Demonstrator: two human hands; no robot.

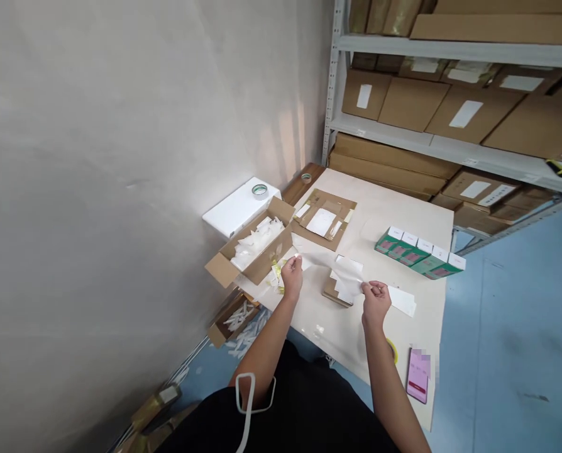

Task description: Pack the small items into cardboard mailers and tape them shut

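Observation:
Both my hands hold a clear plastic bag (332, 267) stretched between them above a white table (394, 211). My left hand (291, 277) pinches the bag's left end, close to an open cardboard box (255, 248) filled with white packets. My right hand (375, 301) pinches the right end. Under the bag lies a small brown box (334, 293) with white sheets on it. A white slip (402, 301) lies just right of my right hand.
A row of green and white boxes (420, 253) stands at the table's right. A flattened carton (325, 217) lies further back. A phone (418, 374) and a tape roll (393, 350) sit near the front edge. Metal shelves (451, 148) hold cartons. A second open box (231, 318) is on the floor.

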